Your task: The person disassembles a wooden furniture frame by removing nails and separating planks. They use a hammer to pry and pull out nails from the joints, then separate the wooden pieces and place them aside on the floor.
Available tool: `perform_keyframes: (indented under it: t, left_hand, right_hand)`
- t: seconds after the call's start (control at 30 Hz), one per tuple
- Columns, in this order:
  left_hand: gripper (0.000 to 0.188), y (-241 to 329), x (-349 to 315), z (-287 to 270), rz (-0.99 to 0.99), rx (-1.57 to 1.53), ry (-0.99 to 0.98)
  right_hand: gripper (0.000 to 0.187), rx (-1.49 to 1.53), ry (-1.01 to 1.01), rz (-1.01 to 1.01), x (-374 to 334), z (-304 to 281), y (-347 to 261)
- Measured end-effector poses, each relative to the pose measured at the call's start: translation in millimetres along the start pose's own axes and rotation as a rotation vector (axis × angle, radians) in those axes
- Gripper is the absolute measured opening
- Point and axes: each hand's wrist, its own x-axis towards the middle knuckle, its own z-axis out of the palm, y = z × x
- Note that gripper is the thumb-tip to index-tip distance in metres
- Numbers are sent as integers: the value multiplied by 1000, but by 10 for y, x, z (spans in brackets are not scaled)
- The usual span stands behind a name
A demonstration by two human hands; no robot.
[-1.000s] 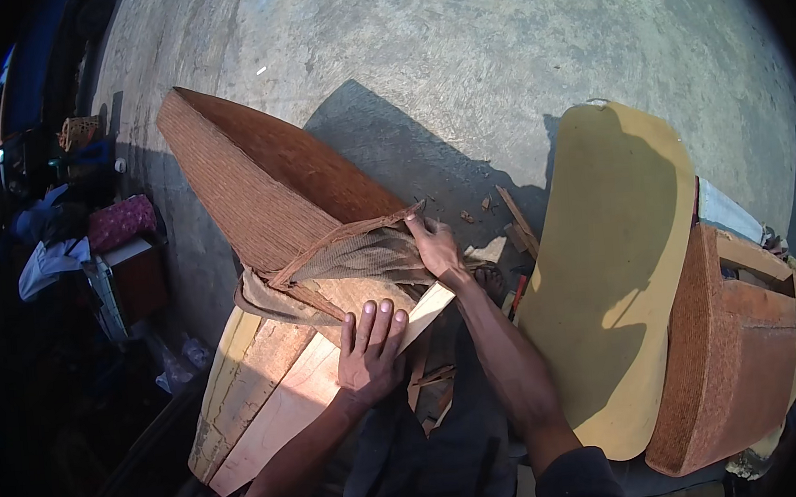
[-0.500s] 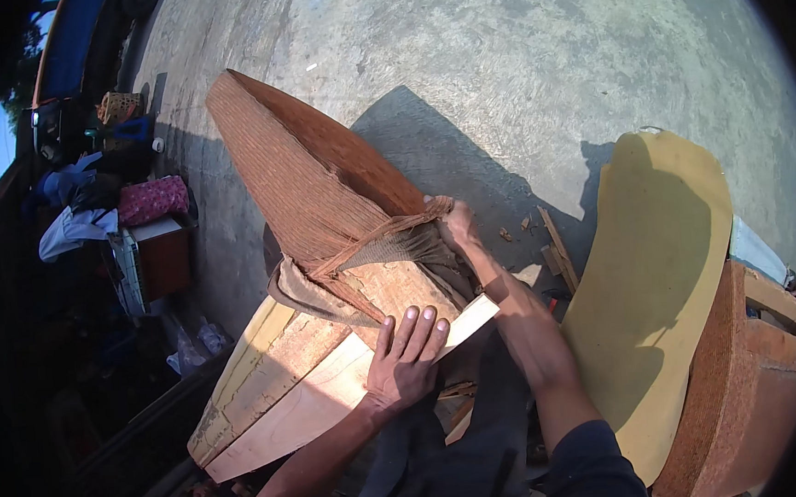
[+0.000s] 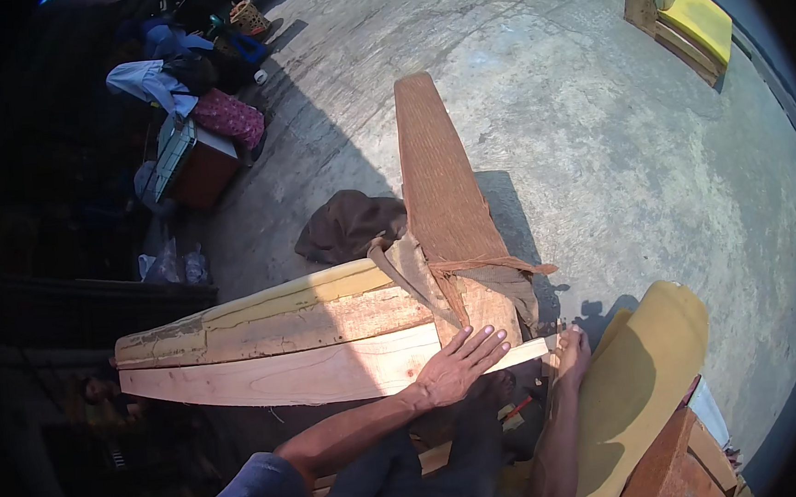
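Observation:
A furniture frame lies in front of me, with brown ribbed upholstery (image 3: 443, 167) on its upright section and torn cloth (image 3: 413, 270) at the joint. Yellow foam (image 3: 300, 297) and old wood run to the left. Along the near side is a pale wooden board (image 3: 287, 372). Resting flat near the board's right part, my left hand (image 3: 462, 366) has its fingers extended. My right hand (image 3: 572, 354) is closed at the board's right tip, and what it pinches is too small to make out. A loose strip of brown fabric (image 3: 501, 264) hangs just above that hand.
To the right stands a curved yellow foam pad (image 3: 646, 370) beside a brown upholstered piece (image 3: 657, 461). Dark cloth (image 3: 350, 226) lies behind the frame. A box (image 3: 199, 170) with fabrics is far left, and a chair with a yellow seat (image 3: 696, 29) is far right.
The frame has swung clockwise in view, its upholstered section now nearly upright. My right hand has let go of the fabric strip and moved down to the board's tip. My left hand stays on the frame.

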Motion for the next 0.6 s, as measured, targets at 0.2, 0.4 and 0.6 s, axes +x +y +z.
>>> perform_keyframes:
  t: [0.2, 0.4, 0.6]
  left_hand:
    - [69, 95, -1459, 362, -374, -156, 146]
    - [66, 288, -3261, 509, -1016, -322, 185]
    - [59, 640, -4730, 1249, -2024, -1487, 431]
  right_hand:
    - [29, -715, -227, -362, -570, -759, 296]
    - [29, -1356, -566, -436, -1139, -659, -82]
    - [30, -1401, -661, -730, -2052, 529, -392]
